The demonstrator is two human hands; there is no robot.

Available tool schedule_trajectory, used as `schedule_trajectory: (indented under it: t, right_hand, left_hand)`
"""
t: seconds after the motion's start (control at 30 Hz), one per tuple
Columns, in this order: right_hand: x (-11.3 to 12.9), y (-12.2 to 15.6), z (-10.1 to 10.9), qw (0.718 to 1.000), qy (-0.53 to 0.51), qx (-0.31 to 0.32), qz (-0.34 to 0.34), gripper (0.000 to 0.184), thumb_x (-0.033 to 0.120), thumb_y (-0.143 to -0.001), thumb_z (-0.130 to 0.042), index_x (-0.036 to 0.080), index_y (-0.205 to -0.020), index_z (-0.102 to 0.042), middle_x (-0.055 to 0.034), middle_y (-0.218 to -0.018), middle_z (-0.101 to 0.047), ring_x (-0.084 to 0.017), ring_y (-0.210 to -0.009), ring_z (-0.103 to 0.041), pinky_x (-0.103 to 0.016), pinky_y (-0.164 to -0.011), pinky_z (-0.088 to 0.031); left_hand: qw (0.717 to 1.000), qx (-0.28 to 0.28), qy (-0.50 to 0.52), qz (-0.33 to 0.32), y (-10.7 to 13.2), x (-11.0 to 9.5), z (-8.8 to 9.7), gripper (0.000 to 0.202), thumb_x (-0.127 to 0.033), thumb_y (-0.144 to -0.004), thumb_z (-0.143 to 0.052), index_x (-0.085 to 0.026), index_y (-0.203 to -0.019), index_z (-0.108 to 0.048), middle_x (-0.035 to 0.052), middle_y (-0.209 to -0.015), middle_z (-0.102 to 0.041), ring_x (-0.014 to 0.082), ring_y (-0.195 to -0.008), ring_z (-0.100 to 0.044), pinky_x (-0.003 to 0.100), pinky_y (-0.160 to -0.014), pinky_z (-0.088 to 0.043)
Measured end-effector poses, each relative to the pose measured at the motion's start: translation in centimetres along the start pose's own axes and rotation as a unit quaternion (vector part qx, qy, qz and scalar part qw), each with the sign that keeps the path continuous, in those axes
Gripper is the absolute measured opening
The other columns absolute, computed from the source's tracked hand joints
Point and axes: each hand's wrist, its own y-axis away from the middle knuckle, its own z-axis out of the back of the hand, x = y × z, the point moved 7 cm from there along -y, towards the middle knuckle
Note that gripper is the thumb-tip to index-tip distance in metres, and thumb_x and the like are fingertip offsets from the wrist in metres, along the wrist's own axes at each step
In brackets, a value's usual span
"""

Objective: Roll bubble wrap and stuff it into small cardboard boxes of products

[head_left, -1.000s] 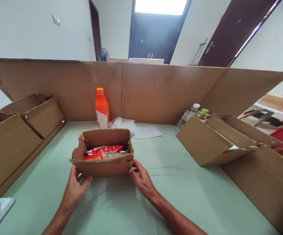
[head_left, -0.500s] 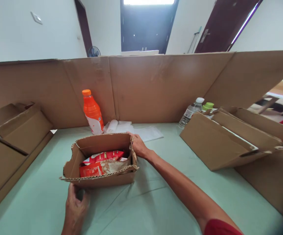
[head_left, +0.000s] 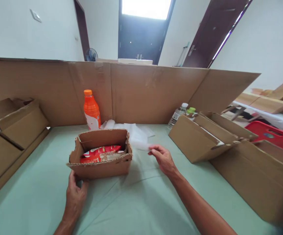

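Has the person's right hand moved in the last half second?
Yes. The right hand has left the far right corner of the small cardboard box and come back toward the person, now beside its right side, pinching a thin white sheet.

No legible text; snack packet (head_left: 99, 153) lettering, orange bottle (head_left: 91, 109) label too blurred.

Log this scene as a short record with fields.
left hand: touches the near left corner of the box
right hand: pinches a thin white sheet, right of the box
box: open, on the table, red packets inside
behind box: orange bottle, upright, by a cardboard wall
right side: flat boxes
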Motion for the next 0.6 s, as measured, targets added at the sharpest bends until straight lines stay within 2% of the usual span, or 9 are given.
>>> schedule_trajectory:
  t: [0.13, 0.2, 0.27, 0.37, 0.43, 0.53, 0.6]
  right_hand:
    - [-0.6, 6.9, 0.8, 0.996, -0.047, 0.016, -0.069, 0.036, 0.054, -0.077, -0.072, 0.018, -0.079, -0.070, -0.0052, -0.078, -0.068, -0.017, -0.065, -0.062, -0.033, -0.064, -0.054]
    - [-0.9, 9.6, 0.4, 0.992, -0.062, 0.044, -0.105, 0.034, 0.051, -0.075, -0.075, 0.018, -0.077, -0.070, -0.0032, -0.073, -0.066, -0.016, -0.061, -0.060, -0.031, -0.061, -0.052]
    - [-1.0, 11.8, -0.3, 0.984, -0.069, 0.085, -0.138, 0.031, 0.049, -0.075, -0.076, 0.018, -0.077, -0.071, -0.0022, -0.074, -0.065, -0.015, -0.062, -0.059, -0.030, -0.063, -0.052]
    - [-1.2, 14.0, -1.3, 0.976, -0.053, 0.143, -0.157, 0.031, 0.050, -0.076, -0.076, 0.019, -0.079, -0.071, -0.0027, -0.078, -0.067, -0.016, -0.068, -0.059, -0.030, -0.067, -0.052]
    - [-1.4, 14.9, -1.8, 0.974, -0.043, 0.160, -0.154, 0.032, 0.051, -0.077, -0.075, 0.020, -0.080, -0.072, -0.0034, -0.079, -0.067, -0.017, -0.070, -0.059, -0.030, -0.069, -0.052]
    - [-1.6, 15.7, -2.3, 0.973, -0.045, 0.170, -0.148, 0.031, 0.050, -0.080, -0.074, 0.019, -0.081, -0.072, -0.0047, -0.085, -0.069, -0.018, -0.076, -0.061, -0.030, -0.072, -0.052]
    - [-1.6, 16.3, -2.6, 0.971, -0.048, 0.185, -0.145, 0.029, 0.049, -0.082, -0.072, 0.019, -0.082, -0.072, -0.0052, -0.088, -0.070, -0.019, -0.080, -0.062, -0.031, -0.076, -0.052]
  left_hand:
    - [1.000, 0.006, -0.016, 0.015, -0.2, -0.6, 0.1, 0.076, -0.040, -0.076, -0.065, -0.017, -0.144, -0.040, 0.0118, -0.116, -0.063, 0.0233, -0.094, -0.064, 0.028, -0.066, -0.051]
    - [1.000, 0.003, -0.029, 0.003, 0.2, -1.6, 0.4, 0.077, -0.038, -0.076, -0.065, -0.018, -0.146, -0.038, 0.0134, -0.124, -0.059, 0.0250, -0.103, -0.062, 0.033, -0.077, -0.053]
    - [0.997, -0.022, -0.059, -0.035, 1.4, -3.4, 1.4, 0.078, -0.033, -0.077, -0.065, -0.019, -0.148, -0.036, 0.0148, -0.135, -0.053, 0.0286, -0.120, -0.057, 0.041, -0.094, -0.051]
    - [0.983, -0.060, -0.118, -0.126, 5.1, -6.6, 2.8, 0.077, -0.027, -0.081, -0.064, -0.021, -0.151, -0.032, 0.0151, -0.144, -0.047, 0.0316, -0.133, -0.048, 0.051, -0.111, -0.040]
    - [0.970, -0.006, -0.145, -0.197, 8.3, -8.3, 2.0, 0.068, -0.022, -0.084, -0.061, -0.022, -0.148, -0.038, 0.0136, -0.140, -0.052, 0.0309, -0.131, -0.050, 0.051, -0.112, -0.040]
    - [0.932, 0.176, -0.160, -0.272, 13.1, -9.4, -1.5, 0.061, -0.015, -0.084, -0.057, -0.024, -0.144, -0.044, 0.0126, -0.138, -0.055, 0.0291, -0.129, -0.052, 0.047, -0.109, -0.043]
    - [0.909, 0.258, -0.159, -0.286, 15.3, -9.3, -3.8, 0.069, -0.013, -0.081, -0.058, -0.022, -0.147, -0.040, 0.0144, -0.143, -0.052, 0.0302, -0.133, -0.049, 0.048, -0.109, -0.043]
